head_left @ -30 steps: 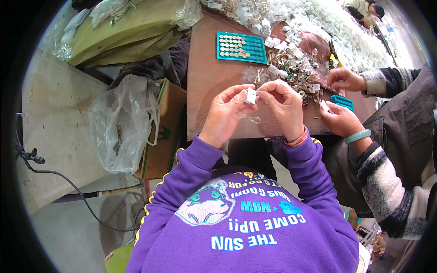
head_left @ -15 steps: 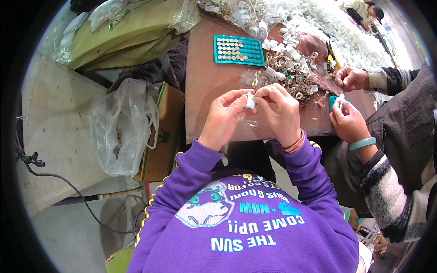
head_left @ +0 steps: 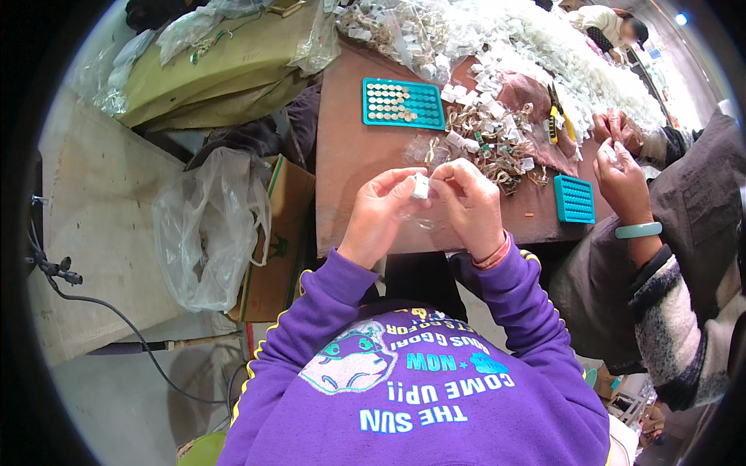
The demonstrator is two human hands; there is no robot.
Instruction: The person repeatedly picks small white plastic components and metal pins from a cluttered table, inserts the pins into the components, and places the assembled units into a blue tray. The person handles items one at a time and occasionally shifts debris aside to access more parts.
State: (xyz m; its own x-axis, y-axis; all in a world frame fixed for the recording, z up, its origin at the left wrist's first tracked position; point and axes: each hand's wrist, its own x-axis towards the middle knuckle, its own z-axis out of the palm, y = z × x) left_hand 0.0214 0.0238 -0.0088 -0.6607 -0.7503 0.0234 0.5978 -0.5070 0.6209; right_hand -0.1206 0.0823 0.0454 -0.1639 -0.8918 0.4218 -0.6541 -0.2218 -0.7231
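Over the table's front edge, my left hand [head_left: 374, 216] pinches a small white plastic piece [head_left: 420, 186] between thumb and fingers. Close on its right, my right hand [head_left: 475, 208] has its thumb and fingertips pressed together against the piece's side; what they grip is too small to make out. A thin clear strand or film [head_left: 418, 223] shows below the fingers. Beyond my hands lies a teal tray [head_left: 378, 121] with round metallic discs in rows, its right part without discs. A heap of small white pieces with tan wires [head_left: 497, 144] sits to the right of it.
A second teal tray [head_left: 575, 199] lies at the table's right, beside a co-worker's hands [head_left: 628, 175] holding something small and white. Yellow-handled pliers [head_left: 554, 124] rest on a reddish cloth. White pieces [head_left: 559, 66] cover the far table. A clear plastic bag [head_left: 210, 233] hangs by a cardboard box [head_left: 272, 241].
My hands keep nearly the same pinch around the white piece. The co-worker's hands have moved right, off the second teal tray, which now shows whole. The whole view has shifted slightly.
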